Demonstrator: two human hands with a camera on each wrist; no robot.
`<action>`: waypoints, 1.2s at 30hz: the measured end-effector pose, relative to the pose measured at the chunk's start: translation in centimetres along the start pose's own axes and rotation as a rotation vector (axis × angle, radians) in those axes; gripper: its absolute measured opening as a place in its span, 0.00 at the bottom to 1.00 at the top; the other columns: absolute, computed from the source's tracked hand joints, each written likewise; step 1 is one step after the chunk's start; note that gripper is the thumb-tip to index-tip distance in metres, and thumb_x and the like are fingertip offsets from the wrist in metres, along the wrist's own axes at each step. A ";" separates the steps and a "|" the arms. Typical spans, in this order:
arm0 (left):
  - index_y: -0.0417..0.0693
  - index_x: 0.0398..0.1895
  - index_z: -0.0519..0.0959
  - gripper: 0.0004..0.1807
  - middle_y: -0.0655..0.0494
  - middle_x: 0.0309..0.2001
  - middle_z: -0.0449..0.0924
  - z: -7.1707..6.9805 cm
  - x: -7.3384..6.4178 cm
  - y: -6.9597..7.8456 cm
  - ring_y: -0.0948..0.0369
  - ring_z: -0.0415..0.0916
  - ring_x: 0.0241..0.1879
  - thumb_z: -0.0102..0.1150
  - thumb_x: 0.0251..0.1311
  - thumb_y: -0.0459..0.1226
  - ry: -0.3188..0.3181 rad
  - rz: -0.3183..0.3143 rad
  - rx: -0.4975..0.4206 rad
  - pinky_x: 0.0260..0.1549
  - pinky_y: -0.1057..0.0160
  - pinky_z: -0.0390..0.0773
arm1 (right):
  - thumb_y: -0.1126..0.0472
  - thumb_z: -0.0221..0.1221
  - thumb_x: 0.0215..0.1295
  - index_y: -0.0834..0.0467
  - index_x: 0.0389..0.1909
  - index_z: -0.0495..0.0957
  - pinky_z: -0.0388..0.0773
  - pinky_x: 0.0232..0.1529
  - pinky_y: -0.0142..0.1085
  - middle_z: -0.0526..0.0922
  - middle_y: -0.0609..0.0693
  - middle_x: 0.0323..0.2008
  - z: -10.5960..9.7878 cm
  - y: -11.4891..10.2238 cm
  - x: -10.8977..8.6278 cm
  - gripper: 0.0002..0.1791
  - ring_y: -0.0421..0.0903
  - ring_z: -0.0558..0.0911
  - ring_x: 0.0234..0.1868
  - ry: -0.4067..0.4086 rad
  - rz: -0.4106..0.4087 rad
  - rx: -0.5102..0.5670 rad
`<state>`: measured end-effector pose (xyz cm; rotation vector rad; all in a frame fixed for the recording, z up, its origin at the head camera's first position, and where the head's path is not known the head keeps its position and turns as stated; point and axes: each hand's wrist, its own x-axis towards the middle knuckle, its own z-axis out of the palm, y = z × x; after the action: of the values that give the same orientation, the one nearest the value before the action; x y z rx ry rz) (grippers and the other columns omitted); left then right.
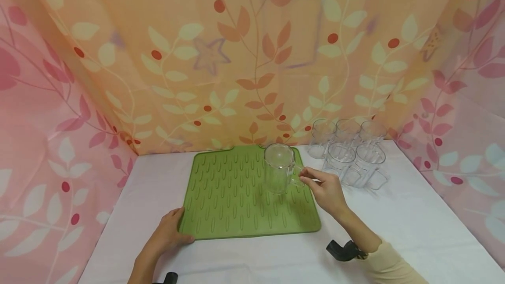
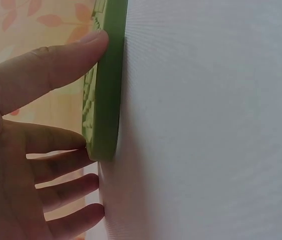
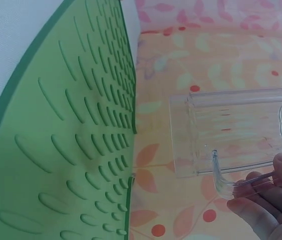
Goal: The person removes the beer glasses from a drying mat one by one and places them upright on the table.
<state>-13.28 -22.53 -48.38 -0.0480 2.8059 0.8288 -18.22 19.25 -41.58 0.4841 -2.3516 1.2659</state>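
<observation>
My right hand [image 1: 325, 189] pinches the handle of a clear glass mug [image 1: 278, 172] between thumb and fingers. The mug is upside down, its base facing up, over the right part of a green drying mat [image 1: 229, 225]. In the right wrist view the mug [image 3: 241, 132] hangs apart from the mat [image 3: 45, 125], rim towards it. My left hand [image 1: 167, 231] rests at the mat's near left corner. In the left wrist view its thumb [image 2: 75, 57] touches one edge of the mat [image 2: 108, 100], while the extended fingers lie around the corner and on the white cloth.
Several more clear glass mugs [image 1: 368, 161] stand close together on the white table [image 1: 252, 260], right of the mat. A patterned orange curtain [image 1: 177, 78] closes off the back, with pink cloth [image 1: 35, 143] along both sides.
</observation>
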 end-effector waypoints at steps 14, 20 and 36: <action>0.24 0.69 0.57 0.57 0.28 0.67 0.62 0.1 -0.1 -0.1 0.32 0.57 0.67 0.79 0.38 0.41 -0.002 0.019 0.006 0.65 0.34 0.61 | 0.73 0.65 0.56 0.66 0.38 0.85 0.81 0.33 0.20 0.89 0.55 0.31 -0.2 0.2 0.1 0.08 0.32 0.84 0.36 0.007 -0.041 -0.007; 0.24 0.68 0.59 0.56 0.28 0.66 0.63 0.1 -0.1 -0.2 0.32 0.58 0.66 0.79 0.37 0.41 0.004 0.018 0.009 0.64 0.34 0.61 | 0.75 0.66 0.52 0.67 0.38 0.85 0.79 0.33 0.17 0.89 0.56 0.32 -0.4 0.6 0.3 0.11 0.41 0.87 0.34 0.024 -0.168 -0.058; 0.25 0.70 0.56 0.56 0.26 0.67 0.59 0.1 -0.5 0.5 0.31 0.56 0.67 0.78 0.40 0.39 -0.001 0.016 0.047 0.65 0.33 0.60 | 0.75 0.71 0.40 0.63 0.35 0.86 0.81 0.38 0.24 0.89 0.53 0.33 -0.9 0.4 1.1 0.16 0.48 0.88 0.33 0.056 -0.498 -0.183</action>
<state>-12.79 -22.07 -48.06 -0.0177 2.8268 0.7653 -19.21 20.14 -40.85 0.8900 -2.0906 0.8153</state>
